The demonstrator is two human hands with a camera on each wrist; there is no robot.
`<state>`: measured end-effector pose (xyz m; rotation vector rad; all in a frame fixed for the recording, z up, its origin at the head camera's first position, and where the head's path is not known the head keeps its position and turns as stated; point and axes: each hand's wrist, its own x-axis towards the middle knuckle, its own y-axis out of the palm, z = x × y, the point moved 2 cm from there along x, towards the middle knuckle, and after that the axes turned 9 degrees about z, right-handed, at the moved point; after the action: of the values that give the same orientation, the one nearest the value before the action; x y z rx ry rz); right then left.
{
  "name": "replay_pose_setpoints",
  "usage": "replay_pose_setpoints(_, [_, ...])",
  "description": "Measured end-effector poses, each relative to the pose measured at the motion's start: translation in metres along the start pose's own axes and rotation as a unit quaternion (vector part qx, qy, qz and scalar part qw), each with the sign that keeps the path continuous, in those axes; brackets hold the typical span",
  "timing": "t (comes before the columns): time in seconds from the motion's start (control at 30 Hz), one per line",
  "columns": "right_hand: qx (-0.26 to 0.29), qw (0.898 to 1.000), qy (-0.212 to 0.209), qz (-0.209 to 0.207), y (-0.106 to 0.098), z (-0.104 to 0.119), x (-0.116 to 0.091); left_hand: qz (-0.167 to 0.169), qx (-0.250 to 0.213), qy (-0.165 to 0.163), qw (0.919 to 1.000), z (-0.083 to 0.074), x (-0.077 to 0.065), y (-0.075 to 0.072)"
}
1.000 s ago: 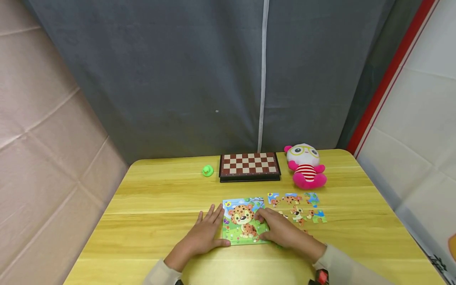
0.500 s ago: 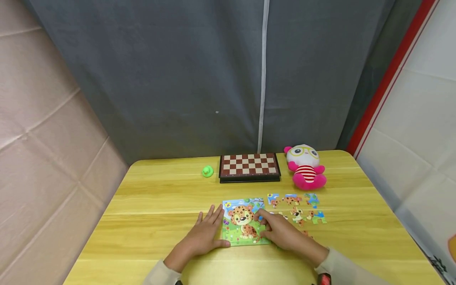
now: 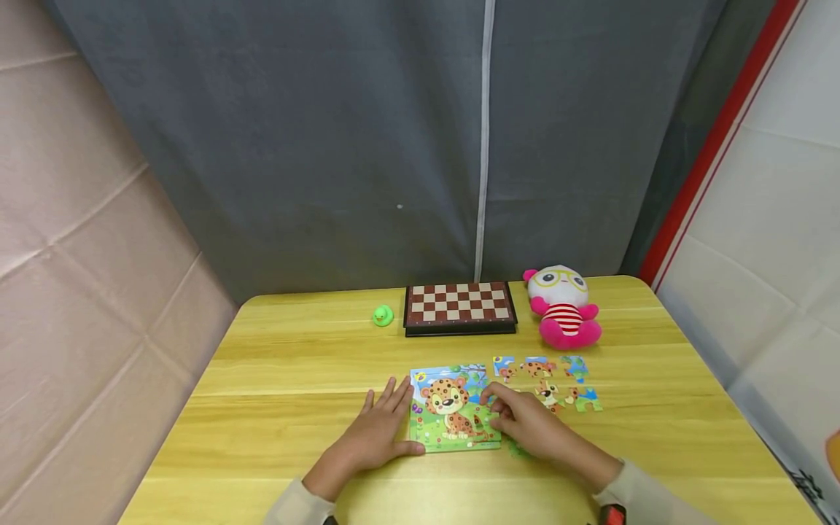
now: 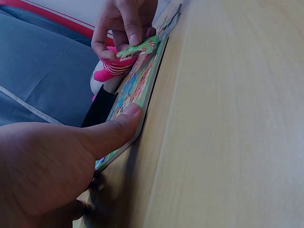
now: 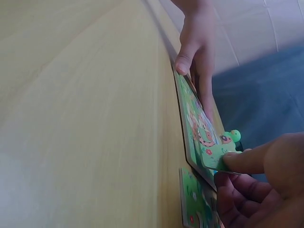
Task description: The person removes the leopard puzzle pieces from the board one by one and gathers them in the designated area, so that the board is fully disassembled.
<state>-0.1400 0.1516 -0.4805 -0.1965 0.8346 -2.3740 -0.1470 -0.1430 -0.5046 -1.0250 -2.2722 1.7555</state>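
A square jigsaw puzzle (image 3: 433, 436) with a cartoon leopard lies flat on the table. Straight fingers of my left hand (image 3: 375, 436) rest along its left edge, and the thumb (image 4: 116, 129) presses on its near corner in the left wrist view. Over the puzzle's lower right part, my right hand (image 3: 534, 426) pinches a green puzzle piece (image 5: 214, 155) between thumb and fingers. That piece is tilted and raised above the puzzle in the left wrist view. My right hand hides part of the puzzle's right edge.
Several loose puzzle pieces (image 3: 586, 399) lie right of the puzzle, some partly behind my right hand. Another green piece (image 5: 192, 194) lies beside the puzzle's edge. Farther back stand a green toy duck (image 3: 383, 315), a folded chessboard (image 3: 459, 302) and a pink-and-white plush toy (image 3: 566, 306).
My right hand has shifted slightly to the right, and the green piece at the puzzle's lower right now shows tilted in its fingers. My left hand has stayed in place.
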Motion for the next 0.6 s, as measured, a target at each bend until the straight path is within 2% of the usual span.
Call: replay_pose_setpoints(0.6, [0.014, 0.999, 0.041, -0.009, -0.027, -0.029, -0.036, 0.002, 0.003, -0.005, 1.0, 0.003, 0.001, 0.002])
